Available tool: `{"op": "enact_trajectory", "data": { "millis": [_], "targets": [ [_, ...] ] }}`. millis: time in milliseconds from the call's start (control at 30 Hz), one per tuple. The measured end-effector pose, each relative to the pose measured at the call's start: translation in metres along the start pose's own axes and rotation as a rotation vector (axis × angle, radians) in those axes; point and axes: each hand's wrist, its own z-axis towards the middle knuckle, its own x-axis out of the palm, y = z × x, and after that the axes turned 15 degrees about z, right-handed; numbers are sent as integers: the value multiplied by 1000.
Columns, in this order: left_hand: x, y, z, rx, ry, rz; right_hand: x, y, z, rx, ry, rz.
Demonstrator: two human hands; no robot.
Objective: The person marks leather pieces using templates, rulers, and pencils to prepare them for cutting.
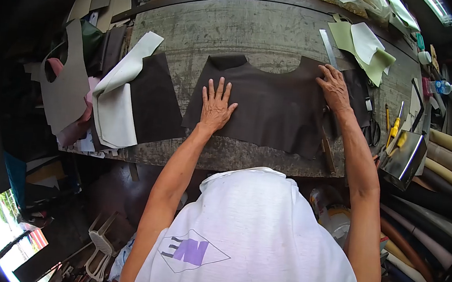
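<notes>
A large dark brown sheet, apparently leather (265, 104), lies on the worn workbench (188, 27). It has a curved notch in its far edge and a folded-over flap at the far left corner. My left hand (217, 107) presses flat on its left part, fingers spread. At its far right corner rests my right hand (335, 87), fingers slightly bent and apart, tips touching the sheet. Under and beside my right hand lie more dark pieces (357, 91). A metal ruler (328, 47) sticks out beyond that hand.
Left of the sheet lie another dark piece (156, 100), a folded white piece (120, 97) and a grey cut-out (67, 77). To the right are green material (347, 38), black scissors (373, 133), a yellow-handled screwdriver (394, 128) and a metal box (404, 160). Rolled materials (449, 164) stack beyond.
</notes>
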Motion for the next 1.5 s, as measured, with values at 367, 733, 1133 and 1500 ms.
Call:
{"op": "enact_trajectory", "data": {
  "millis": [367,733,1133,1500],
  "targets": [
    [8,55,0,-104,-48,3,3,-17,-35,800,-186,304],
    [-4,-41,13,227,-18,-61,26,10,-190,1061,-209,336],
    [-1,-46,22,149,2,-75,31,-17,-210,1117,-237,585],
    [-16,-24,23,-28,-215,-212,-27,-24,-152,948,-401,867]
  ]
}}
